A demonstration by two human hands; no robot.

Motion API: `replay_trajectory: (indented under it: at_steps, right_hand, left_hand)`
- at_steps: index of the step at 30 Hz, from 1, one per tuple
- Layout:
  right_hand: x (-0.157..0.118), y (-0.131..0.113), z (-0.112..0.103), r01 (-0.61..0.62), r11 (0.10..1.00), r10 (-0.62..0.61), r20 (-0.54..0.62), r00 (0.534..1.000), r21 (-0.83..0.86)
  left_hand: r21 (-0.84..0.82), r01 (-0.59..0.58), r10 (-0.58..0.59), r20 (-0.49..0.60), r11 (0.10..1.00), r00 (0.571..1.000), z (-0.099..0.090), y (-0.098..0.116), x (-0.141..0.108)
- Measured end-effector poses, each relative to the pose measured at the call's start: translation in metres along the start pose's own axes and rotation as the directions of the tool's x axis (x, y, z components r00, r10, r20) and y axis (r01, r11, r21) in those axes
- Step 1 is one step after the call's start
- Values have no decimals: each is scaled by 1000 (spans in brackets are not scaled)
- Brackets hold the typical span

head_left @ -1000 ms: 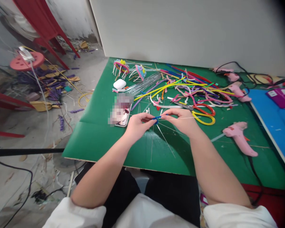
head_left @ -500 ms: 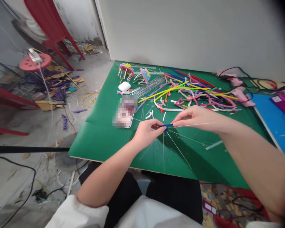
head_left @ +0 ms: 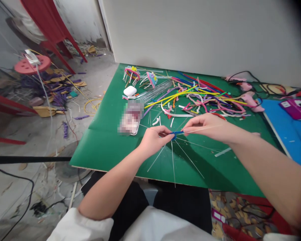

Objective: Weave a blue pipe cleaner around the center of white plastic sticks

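Above the front part of the green table, my left hand (head_left: pixel 157 139) pinches the small blue centre of a wire frame (head_left: pixel 174 157), whose thin stiff wires fan out like spokes. My right hand (head_left: pixel 203 125) is closed on the end of a blue pipe cleaner (head_left: pixel 178 132), which stretches in a short taut span from that centre. One pale wire passes across the right fingers. Part of the blue centre is hidden behind my left fingertips.
Loose pipe cleaners (head_left: pixel 205 97) in many colours and a bundle of straight wires (head_left: pixel 157 90) lie on the green table (head_left: pixel 102 147). Two small umbrella-like pieces (head_left: pixel 152 79), a white case (head_left: pixel 129 91) and a phone (head_left: pixel 131 118) are at the left. Glue guns (head_left: pixel 251 100) lie right.
Both hands keep their hold on the blue pipe cleaner and wire frame. The spokes have turned slightly, with one now plainer at the lower left. The whole view has shifted a little.
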State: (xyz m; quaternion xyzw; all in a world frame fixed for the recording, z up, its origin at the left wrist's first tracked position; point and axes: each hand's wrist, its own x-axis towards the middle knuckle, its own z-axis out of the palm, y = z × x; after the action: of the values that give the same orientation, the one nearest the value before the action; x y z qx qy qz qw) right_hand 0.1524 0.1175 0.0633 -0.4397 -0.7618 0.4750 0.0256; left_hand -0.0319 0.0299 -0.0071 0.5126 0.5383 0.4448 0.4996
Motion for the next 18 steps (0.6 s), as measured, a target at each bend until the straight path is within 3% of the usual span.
replay_trajectory:
  at_steps: [8,18]
  right_hand:
    - [0,2,7,57,997,-50,-109,993,56]
    - [6,1,6,96,992,-91,-59,994,85]
  left_hand:
    - [-183,110,-106,34,977,994,-1,0,1]
    - [-131,74,-64,77,989,995,-2,0,1]
